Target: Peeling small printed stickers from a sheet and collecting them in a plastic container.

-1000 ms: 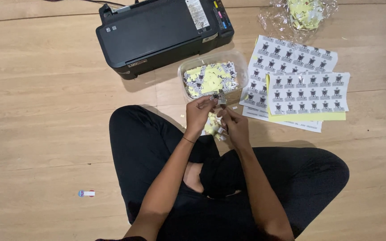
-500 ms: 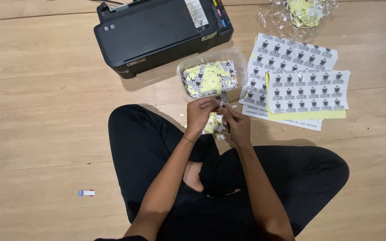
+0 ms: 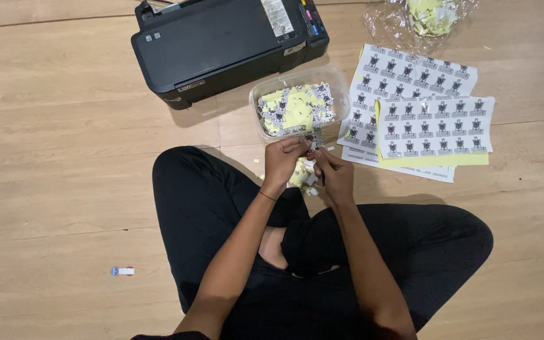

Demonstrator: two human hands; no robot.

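The tub [image 3: 298, 104] stands on the floor [image 3: 64, 157] at 12 o'clock from both hands, holding cut stickers [image 3: 294, 108]. The printer [image 3: 221, 44] lies at 10 o'clock from the tub. Overlapping sticker sheets [image 3: 420, 113] lie at 3 o'clock from it, with a plastic bag [image 3: 423, 19] at 12 o'clock beyond them.

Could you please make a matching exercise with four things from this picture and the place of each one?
Things:
1. black printer
2. clear tub of cut stickers
3. sticker sheets
4. small sticker

Places:
A. between the fingertips of both hands
B. on the floor, right of the tub
C. top of the picture, behind the tub
D. just beyond the hands

Pairs: 1-C, 2-D, 3-B, 4-A
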